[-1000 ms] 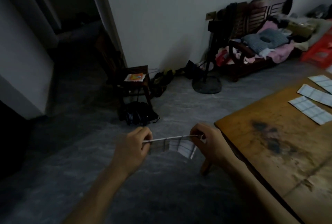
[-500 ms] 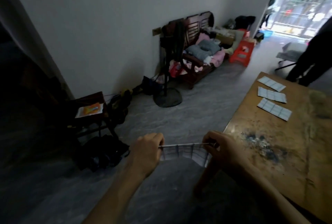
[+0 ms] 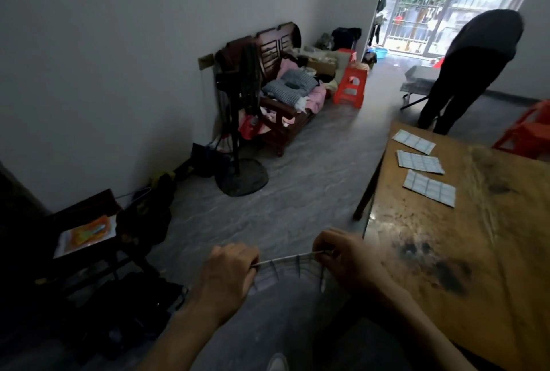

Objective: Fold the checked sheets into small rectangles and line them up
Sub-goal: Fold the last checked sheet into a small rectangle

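Observation:
I hold a checked sheet (image 3: 287, 271) stretched edge-on in the air over the floor, left of the table corner. My left hand (image 3: 230, 274) pinches its left end and my right hand (image 3: 345, 260) pinches its right end; the sheet hangs down in a fold between them. Three folded checked rectangles lie in a row on the wooden table (image 3: 491, 251): the nearest (image 3: 430, 188), the middle one (image 3: 419, 161) and the farthest (image 3: 413, 141).
A person in dark clothes (image 3: 473, 70) bends over beyond the table's far end. A standing fan (image 3: 241, 174) and a cluttered wooden bench (image 3: 282, 93) line the wall. A dark chair (image 3: 89, 233) is at left, red stools (image 3: 349, 88) farther back.
My head has turned right and up, so the table, the doorway and the bending person come into view. Both hands keep the sheet stretched between them.

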Demonstrator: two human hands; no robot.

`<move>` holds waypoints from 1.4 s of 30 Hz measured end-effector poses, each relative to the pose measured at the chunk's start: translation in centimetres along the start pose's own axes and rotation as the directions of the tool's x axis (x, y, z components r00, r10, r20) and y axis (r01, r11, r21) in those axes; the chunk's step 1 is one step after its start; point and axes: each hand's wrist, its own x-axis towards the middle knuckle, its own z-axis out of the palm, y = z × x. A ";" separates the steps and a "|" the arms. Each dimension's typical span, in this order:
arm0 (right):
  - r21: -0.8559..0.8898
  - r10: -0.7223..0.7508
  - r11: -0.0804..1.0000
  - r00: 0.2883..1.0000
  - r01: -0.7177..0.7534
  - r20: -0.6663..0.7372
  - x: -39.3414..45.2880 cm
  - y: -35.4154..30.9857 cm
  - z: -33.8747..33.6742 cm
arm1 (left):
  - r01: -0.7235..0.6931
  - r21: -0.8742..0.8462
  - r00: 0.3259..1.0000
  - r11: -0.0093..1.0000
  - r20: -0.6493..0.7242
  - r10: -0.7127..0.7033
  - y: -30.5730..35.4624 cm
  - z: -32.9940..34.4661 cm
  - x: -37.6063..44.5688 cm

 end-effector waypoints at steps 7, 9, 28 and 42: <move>0.107 0.025 0.994 0.994 -0.013 -0.110 8.9 5.6 -1.4 | -0.075 0.038 0.997 0.996 0.028 0.074 -2.9 -1.3 11.5; 0.102 0.068 0.993 0.986 -0.052 -0.153 10.4 6.9 -2.6 | -0.094 0.026 0.995 0.995 0.034 0.093 -3.0 -1.4 15.3; 0.230 0.696 0.698 0.567 -0.679 -0.441 10.0 13.8 -8.3 | -0.548 -0.404 0.672 0.732 0.308 0.674 1.5 8.7 41.0; 0.434 0.795 0.517 0.227 -0.738 -0.562 12.3 16.4 -7.1 | -0.713 -0.562 0.338 0.419 0.247 0.908 6.1 14.5 49.1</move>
